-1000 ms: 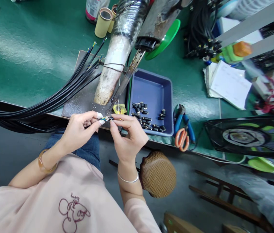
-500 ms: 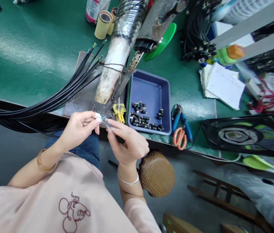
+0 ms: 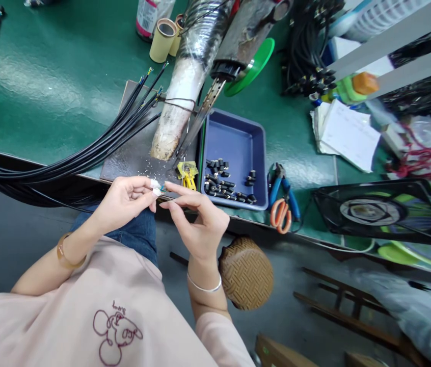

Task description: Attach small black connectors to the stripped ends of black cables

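My left hand (image 3: 129,201), with white wraps on its thumb and a fingertip, is closed in a pinch on the thin coloured wires (image 3: 162,188) of a cable end. Most of that cable is hidden by the hand. My right hand (image 3: 200,216) faces it, index fingertip at the wire tips and thumb held apart below. Just beyond the fingers lies a yellow tool (image 3: 188,181) by a yellow sponge-like piece (image 3: 188,167). A bundle of black cables (image 3: 85,158) with bared coloured ends stretches over a dark board (image 3: 124,165) to the left.
A blue tray (image 3: 234,137) holds several small black connectors (image 3: 219,186). Right of it are pliers (image 3: 286,196) with blue and orange handles. A wrapped white tube (image 3: 173,117) and a metal stand (image 3: 204,112) slant above the board. A woven-top stool (image 3: 246,272) stands below the table edge.
My right hand has shifted slightly, its index fingertip moving up and left along the wires, with the thumb further from it. The left hand keeps its pinch.
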Demonstrator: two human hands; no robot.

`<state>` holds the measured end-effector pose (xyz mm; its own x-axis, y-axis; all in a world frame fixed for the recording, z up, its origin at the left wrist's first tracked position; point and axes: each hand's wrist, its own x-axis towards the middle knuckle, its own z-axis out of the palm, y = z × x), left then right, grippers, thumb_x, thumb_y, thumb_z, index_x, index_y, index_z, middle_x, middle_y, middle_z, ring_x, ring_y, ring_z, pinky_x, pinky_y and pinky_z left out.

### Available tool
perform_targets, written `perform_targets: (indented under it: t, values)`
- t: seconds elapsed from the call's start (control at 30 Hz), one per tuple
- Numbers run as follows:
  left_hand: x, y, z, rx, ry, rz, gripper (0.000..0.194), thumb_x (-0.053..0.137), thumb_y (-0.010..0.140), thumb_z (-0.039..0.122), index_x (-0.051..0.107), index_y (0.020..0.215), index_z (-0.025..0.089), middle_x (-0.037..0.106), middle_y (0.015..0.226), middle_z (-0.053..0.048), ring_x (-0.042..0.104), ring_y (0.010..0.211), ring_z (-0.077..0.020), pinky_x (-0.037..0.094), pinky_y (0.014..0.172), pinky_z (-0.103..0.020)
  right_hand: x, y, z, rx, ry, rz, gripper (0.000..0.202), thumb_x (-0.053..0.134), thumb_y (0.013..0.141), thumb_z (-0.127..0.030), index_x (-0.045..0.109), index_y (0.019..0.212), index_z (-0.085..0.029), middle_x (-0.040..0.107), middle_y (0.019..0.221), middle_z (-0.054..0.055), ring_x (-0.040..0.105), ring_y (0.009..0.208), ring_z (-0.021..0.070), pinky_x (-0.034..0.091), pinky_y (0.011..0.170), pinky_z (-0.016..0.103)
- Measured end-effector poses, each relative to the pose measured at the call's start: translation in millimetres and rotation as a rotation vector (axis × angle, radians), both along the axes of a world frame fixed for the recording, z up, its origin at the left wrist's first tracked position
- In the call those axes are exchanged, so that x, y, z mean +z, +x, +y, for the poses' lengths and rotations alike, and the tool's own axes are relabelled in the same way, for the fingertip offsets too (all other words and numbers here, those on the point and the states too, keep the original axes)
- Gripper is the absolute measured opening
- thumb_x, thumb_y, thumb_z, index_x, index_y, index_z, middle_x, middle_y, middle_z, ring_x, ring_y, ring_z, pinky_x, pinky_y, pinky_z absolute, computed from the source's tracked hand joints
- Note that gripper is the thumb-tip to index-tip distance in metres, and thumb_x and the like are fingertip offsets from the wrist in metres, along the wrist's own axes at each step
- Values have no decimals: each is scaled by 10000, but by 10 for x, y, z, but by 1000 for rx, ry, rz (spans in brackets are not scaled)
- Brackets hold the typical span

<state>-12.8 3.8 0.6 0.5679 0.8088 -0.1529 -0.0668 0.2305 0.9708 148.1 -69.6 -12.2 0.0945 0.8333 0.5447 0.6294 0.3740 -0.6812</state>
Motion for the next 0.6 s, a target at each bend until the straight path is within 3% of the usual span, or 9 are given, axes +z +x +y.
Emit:
perform_targets:
  t: [0.17,0.33,0.5,0.6]
  values:
    - [-23,2,-33,-19,3,7,153,692,828,270,642,767,139,640,576,15,507,461,-54,414,457,-170,56,4,-13,-35,82,-23,127,675,876,-106,646,876,-230,804,1051,46,787,925,195,648,744,295]
    - [-58,9,-56,22,42,37,144,699,819,270,656,811,132,661,600,-5,574,512,-85,463,509,-189,114,-32,6,11,53,-73,156,676,868,-81,640,859,-232,807,943,21,783,870,170,636,727,273]
    - [-84,20,-64,124,109,3,116,691,816,247,671,826,133,662,634,-6,613,573,-96,525,605,-204,92,-35,-23,-13,25,-1,131,684,870,-102,646,853,-227,805,959,27,774,818,157,606,625,241]
    - [-95,31,-70,152,122,-28,132,695,824,263,661,796,139,644,624,4,609,574,-93,535,622,-203,59,-29,-38,-13,23,-32,131,689,868,-94,661,870,-223,804,974,26,774,844,151,625,685,244]
